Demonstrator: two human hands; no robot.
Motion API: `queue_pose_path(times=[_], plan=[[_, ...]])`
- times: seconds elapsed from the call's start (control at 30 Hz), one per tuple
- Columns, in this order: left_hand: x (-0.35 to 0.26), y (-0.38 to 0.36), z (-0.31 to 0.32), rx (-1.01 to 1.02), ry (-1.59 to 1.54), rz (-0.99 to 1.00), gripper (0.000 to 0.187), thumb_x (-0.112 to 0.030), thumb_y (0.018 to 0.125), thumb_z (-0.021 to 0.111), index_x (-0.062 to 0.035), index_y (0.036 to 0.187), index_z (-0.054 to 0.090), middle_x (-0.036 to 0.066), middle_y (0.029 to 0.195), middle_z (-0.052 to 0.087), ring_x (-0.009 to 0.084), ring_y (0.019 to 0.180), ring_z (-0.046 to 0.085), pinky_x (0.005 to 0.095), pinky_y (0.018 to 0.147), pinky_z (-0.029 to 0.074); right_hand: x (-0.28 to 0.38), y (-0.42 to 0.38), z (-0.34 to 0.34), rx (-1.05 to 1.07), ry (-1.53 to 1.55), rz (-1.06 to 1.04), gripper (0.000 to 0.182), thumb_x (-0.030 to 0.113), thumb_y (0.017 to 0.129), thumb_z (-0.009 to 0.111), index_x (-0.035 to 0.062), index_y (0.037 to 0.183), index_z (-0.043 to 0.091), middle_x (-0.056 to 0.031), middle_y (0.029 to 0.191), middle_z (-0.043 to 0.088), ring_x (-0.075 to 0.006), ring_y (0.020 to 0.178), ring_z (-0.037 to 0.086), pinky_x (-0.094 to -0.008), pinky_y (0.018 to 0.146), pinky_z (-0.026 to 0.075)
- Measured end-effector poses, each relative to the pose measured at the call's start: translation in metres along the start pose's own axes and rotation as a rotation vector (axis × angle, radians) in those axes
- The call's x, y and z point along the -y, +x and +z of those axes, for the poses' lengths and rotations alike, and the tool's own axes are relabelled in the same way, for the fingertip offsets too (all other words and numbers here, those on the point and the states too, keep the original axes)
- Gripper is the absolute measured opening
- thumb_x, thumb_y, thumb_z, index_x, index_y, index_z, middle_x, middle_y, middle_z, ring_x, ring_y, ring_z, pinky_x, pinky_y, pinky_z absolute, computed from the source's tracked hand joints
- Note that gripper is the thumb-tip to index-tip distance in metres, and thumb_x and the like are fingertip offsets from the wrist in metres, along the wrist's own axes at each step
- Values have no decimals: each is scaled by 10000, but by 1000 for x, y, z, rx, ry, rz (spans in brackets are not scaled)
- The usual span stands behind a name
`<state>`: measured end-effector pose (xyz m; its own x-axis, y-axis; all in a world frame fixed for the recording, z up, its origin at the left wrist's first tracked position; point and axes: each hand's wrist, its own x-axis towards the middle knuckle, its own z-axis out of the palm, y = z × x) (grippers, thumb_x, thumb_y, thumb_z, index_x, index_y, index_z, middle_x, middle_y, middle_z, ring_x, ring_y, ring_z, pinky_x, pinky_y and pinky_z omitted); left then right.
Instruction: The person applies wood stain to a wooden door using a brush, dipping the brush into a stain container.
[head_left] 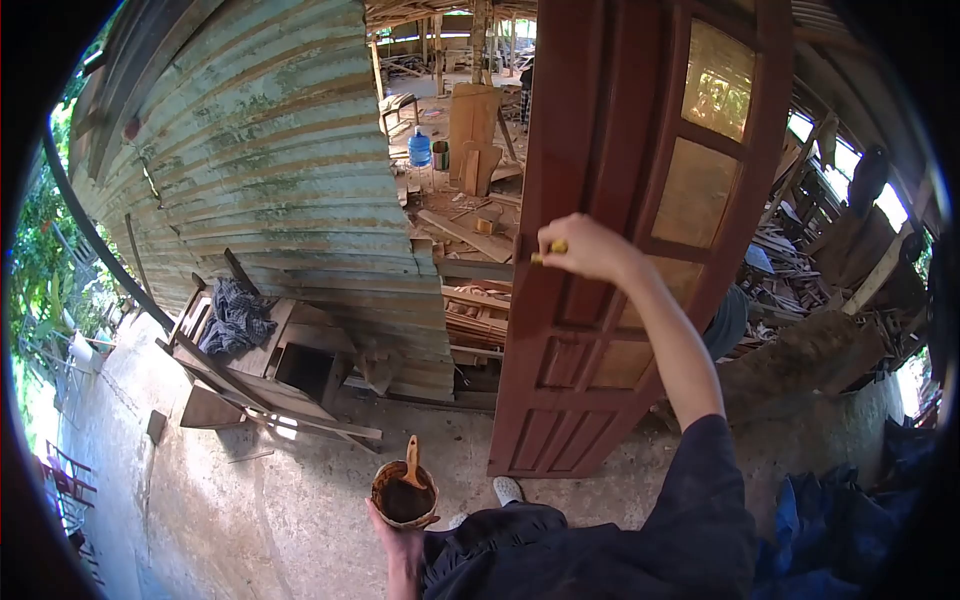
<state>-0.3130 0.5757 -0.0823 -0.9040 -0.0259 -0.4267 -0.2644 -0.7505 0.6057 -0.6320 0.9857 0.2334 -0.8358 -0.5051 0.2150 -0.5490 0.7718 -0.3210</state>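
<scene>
My left hand (402, 540) is closed round a round pot (378, 490) with a stained rim and dark contents. A brush with a wooden handle (413, 455) leans inside it, its lower end hidden in the pot. In front of me a reddish-brown panelled door (600, 130) with yellowish glass panes stands upright. My right hand (590, 247) is raised at the door's left edge, fingers pinched on a small yellow-handled paintbrush (559, 246). Its dark end seems to touch the door's edge; most of the handle is hidden by my fingers.
A corrugated metal wall (270, 150) rises on the left. Against it stands a wooden cabinet (300, 330) with a dark cloth (237, 318) on top. Beyond the opening are a blue water jug (419, 148) and scattered boards. Wood scraps (790, 260) pile up behind the door at right.
</scene>
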Motion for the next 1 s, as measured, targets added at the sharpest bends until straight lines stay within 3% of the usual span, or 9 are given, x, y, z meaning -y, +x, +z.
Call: queue_pose_path(times=[0.17, 0.33, 0.47, 0.53, 0.67, 0.73, 0.83, 0.87, 1.0], plan=[[9, 17, 27, -81, -71, 72, 789, -759, 1051, 260, -195, 1548, 497, 91, 1429, 641, 316, 1190, 698, 472, 703, 675, 8, 39, -100, -46, 0, 16, 199, 160, 865, 821, 3, 925, 713, -155, 818, 746, -221, 774, 716, -382, 734, 558], [14, 30, 35, -30, -52, 92, 800, -773, 1044, 266, -199, 1552, 493, 88, 1427, 639, 309, 1199, 696, 493, 728, 682, 12, 66, -181, -164, -42, -4, 172, 146, 870, 820, 15, 936, 730, -42, 766, 703, -102, 748, 685, -282, 702, 553], [17, 34, 40, -79, -42, 72, 823, -798, 1031, 257, -207, 1555, 490, 87, 1425, 634, 312, 1210, 687, 514, 733, 671, 27, 77, -240, -275, -33, -75, 128, 104, 921, 783, 8, 982, 723, -27, 802, 705, -91, 770, 702, -266, 728, 604], [19, 34, 40, -92, -52, 75, 828, -802, 1029, 255, -209, 1557, 489, 88, 1433, 629, 315, 1222, 678, 523, 744, 659, 51, 78, -260, -635, -327, -93, 186, 165, 956, 801, 2, 943, 711, -116, 872, 691, -266, 756, 685, -391, 669, 545], [20, 32, 35, -88, -56, 62, 840, -808, 1029, 244, -205, 1560, 489, 88, 1448, 620, 322, 1252, 654, 543, 774, 627, 52, 106, -285, -825, -466, -105, 162, 166, 971, 785, 14, 1004, 741, -143, 932, 714, -290, 773, 696, -386, 676, 550], [21, 33, 30, -71, -67, 63, 842, -808, 1030, 244, -202, 1561, 487, 89, 1448, 620, 324, 1253, 655, 543, 776, 626, 34, 129, -281, -1153, -646, -293, 149, 145, 989, 763, 3, 1033, 750, -154, 1036, 742, -293, 782, 707, -389, 690, 564], [20, 31, 28, -64, -87, 49, 845, -807, 1031, 242, -197, 1563, 483, 93, 1447, 620, 328, 1253, 657, 537, 780, 632, 30, 146, -255, -1188, -613, -285, 144, 128, 998, 744, -12, 1033, 743, -160, 1099, 743, -314, 842, 726, -404, 715, 581], [18, 31, 28, -77, -95, 38, 846, -806, 1031, 240, -195, 1564, 481, 97, 1447, 620, 330, 1251, 659, 531, 783, 639, 30, 147, -244, -1151, -550, -386, 143, 115, 1003, 730, -24, 1034, 739, -168, 1121, 740, -335, 885, 737, -413, 739, 592], [12, 31, 20, -72, -81, 44, 842, -802, 1033, 247, -193, 1567, 475, 104, 1445, 620, 334, 1226, 675, 535, 758, 656, 12, 150, -198, -1087, -699, -334, 159, 108, 999, 728, -48, 1029, 729, -173, 1194, 747, -366, 913, 741, -426, 782, 595]])
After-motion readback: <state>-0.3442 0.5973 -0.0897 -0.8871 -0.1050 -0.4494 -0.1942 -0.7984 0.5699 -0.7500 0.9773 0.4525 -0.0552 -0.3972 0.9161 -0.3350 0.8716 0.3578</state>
